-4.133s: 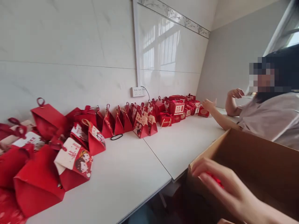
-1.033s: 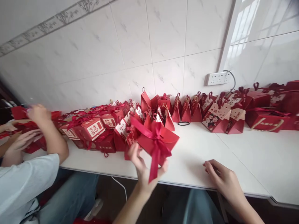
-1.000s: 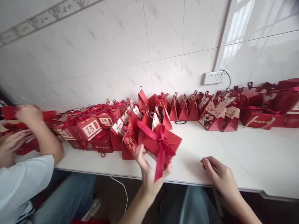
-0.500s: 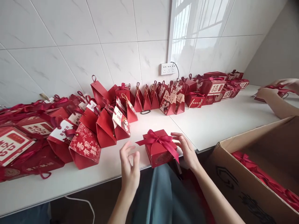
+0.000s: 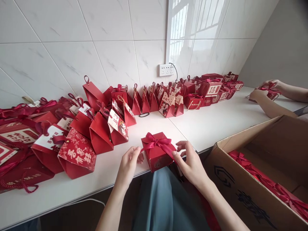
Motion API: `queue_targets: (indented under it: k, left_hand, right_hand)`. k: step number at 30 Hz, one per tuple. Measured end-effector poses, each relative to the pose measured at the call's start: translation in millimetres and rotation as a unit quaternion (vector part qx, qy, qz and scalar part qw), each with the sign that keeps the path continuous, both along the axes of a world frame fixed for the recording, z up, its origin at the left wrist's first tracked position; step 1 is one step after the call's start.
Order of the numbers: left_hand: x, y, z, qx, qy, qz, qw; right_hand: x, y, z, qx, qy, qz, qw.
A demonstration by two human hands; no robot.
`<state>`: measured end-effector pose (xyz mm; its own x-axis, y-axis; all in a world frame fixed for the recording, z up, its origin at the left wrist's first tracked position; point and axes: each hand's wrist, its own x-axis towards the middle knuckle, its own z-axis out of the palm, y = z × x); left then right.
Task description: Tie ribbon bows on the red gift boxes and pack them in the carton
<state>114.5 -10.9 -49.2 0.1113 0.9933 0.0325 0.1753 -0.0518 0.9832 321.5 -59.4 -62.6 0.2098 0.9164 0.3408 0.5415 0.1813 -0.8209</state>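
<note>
Tying detail at a white table point(image 5: 204, 112), seen from above. A small red box point(image 5: 161, 159) sits upright at the table's near edge, between the person's two hands, a dark pink ribbon point(image 5: 156, 141) tied in a bow across its lid. The left hand point(image 5: 128, 164) has thumb and fingertips closed together on the end of the bow's left tail, as far as can be judged. The right hand point(image 5: 193, 165) is at the right tail, its thumb against the ribbon and its fingers curled just above; whether it truly grips the tail cannot be told.

The step in hand appears to be the arranging of the bow — drawing out or straightening its two tails. The next move would call for a light, even pull to both sides, gentle enough that the knot keeps its form and the box is not dragged over the edge.

Surroundings: to the left, peaked boxes point(image 5: 101, 136) with loop handles stand crowded together; beyond the small red box, near the wall, lies a black band point(image 5: 144, 115). At near right, an open carton point(image 5: 222, 179) contains ribboned boxes point(image 5: 252, 175). At far right, a co-worker's hands point(image 5: 261, 93) are at another box point(image 5: 271, 93).
</note>
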Motion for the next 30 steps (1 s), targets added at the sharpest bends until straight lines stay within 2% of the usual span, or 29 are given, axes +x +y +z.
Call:
queue_targets:
  k: [3, 8, 10, 14, 18, 21, 26, 30]
  left_hand:
    - [-3, 8, -4.0, -0.010, 0.007, -0.034, 0.999]
    - [-3, 24, -10.1, 0.100, 0.011, 0.005, 0.995]
    - [-1, 27, -11.3, 0.108, -0.007, -0.010, 0.994]
    - [3, 26, -14.8, 0.072, -0.046, -0.048, 0.995]
    - [5, 22, -17.0, 0.063, -0.050, -0.027, 0.996]
    - [11, 20, -13.0, 0.081, -0.026, 0.000, 0.996]
    - [22, 18, -7.3, 0.046, -0.055, -0.078, 0.994]
    - [24, 19, -13.1, 0.045, -0.077, -0.048, 0.995]
  right_hand:
    - [1, -5, 8.0, -0.066, -0.005, 0.006, 0.998]
    - [-2, -7, 19.2, -0.120, 0.036, 0.074, 0.989]
    - [-2, -4, 18.7, -0.124, 0.050, 0.079, 0.988]
    - [5, 6, 12.6, -0.110, 0.092, 0.078, 0.987]
    - [15, 15, 7.8, -0.091, 0.135, 0.067, 0.984]
    - [21, 19, 6.5, -0.084, 0.160, 0.066, 0.981]
    - [27, 18, 10.0, -0.110, 0.286, 0.111, 0.945]
    - [29, 15, 15.3, -0.125, 0.352, 0.109, 0.921]
